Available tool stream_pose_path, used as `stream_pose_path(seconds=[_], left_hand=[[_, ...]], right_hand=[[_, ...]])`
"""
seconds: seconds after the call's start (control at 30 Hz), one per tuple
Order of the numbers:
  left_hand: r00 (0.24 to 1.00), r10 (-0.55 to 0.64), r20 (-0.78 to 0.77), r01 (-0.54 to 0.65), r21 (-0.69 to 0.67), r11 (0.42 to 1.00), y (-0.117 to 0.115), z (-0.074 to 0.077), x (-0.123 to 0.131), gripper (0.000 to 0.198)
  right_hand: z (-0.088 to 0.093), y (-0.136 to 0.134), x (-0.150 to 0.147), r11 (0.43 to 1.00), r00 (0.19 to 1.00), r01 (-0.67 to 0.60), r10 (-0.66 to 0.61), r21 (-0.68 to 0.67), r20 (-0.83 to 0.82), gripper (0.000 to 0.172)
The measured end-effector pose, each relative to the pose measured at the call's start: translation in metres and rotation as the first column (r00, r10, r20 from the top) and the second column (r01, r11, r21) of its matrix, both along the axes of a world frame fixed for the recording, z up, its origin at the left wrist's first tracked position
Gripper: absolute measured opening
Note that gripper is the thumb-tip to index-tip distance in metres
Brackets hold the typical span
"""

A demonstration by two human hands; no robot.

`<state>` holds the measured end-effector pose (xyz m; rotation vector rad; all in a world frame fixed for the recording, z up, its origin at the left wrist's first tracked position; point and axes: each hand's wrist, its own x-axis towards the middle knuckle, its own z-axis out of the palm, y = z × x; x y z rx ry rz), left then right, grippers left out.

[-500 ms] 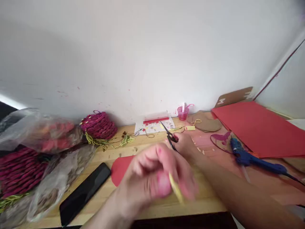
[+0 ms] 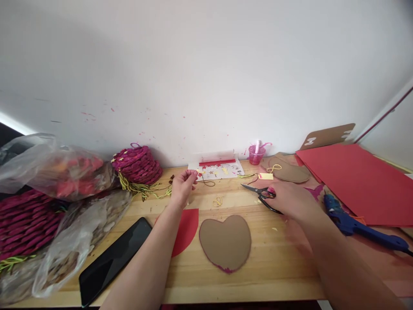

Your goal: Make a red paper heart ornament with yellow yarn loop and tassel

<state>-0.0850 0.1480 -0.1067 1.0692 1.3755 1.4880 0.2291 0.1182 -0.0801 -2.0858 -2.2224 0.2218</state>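
Your right hand (image 2: 288, 199) holds a pair of black-handled metal scissors (image 2: 262, 193), fingers closed about the handles, blades pointing left just above the counter (image 2: 261, 273). Your left hand (image 2: 183, 186) is narrow: fingers curled, thumb and index fingertip close together at the near-left edge of a white paper sheet scattered with small red and yellow stars (image 2: 221, 173). You cannot tell whether anything small sits between those fingertips.

Between your forearms a heart-shaped brown cardboard piece with a purple-stained edge (image 2: 225, 241) lies flat, its point toward you. Just left of it lies a flat red paper piece with a curved edge (image 2: 187, 232), partly covered by your left forearm. A thin yellow looped strand (image 2: 218, 201) lies between your hands, beyond the heart.

Left of your left forearm: a black rectangular phone (image 2: 114, 260). Farther back, near the wall: a magenta coiled basket-like form with yellow-green strands (image 2: 138, 165). Right of your right hand: a blue glue gun (image 2: 364, 228), beside a stack of red sheets (image 2: 358, 181). A translucent pink plastic cup (image 2: 256, 156) stands upright near the wall.
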Motion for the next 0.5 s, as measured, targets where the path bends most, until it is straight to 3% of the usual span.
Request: stream_pose_path(seconds=[0.13,0.2,0.27,0.37,0.5], left_hand=[[0.997,-0.018,-0.078,0.015,-0.04,0.999,0.006,-0.013,-0.003,0.038],[0.995,-0.027,-0.101,0.023,-0.049,0.999,0.008,-0.017,-0.003,0.036],[0.993,-0.05,-0.105,0.045,-0.056,0.997,0.008,-0.019,-0.003,0.036],[0.992,-0.09,-0.089,0.085,-0.062,0.994,0.007,-0.021,-0.002,0.039],[0.994,-0.083,-0.071,0.081,-0.037,0.996,0.008,-0.024,-0.002,0.038]], right_hand=[[0.003,0.001,0.0,0.997,0.998,0.058,-0.06,0.056,0.022,0.019],[0.001,0.002,-0.007,0.99,0.992,0.002,0.017,0.144,-0.127,0.025],[-0.004,0.002,-0.018,0.977,0.923,-0.098,0.16,0.189,-0.35,0.029],[-0.011,0.002,-0.035,0.962,0.799,-0.216,0.274,0.17,-0.535,0.027],[-0.011,-0.001,-0.055,0.959,0.784,-0.275,0.267,0.072,-0.56,0.027]])
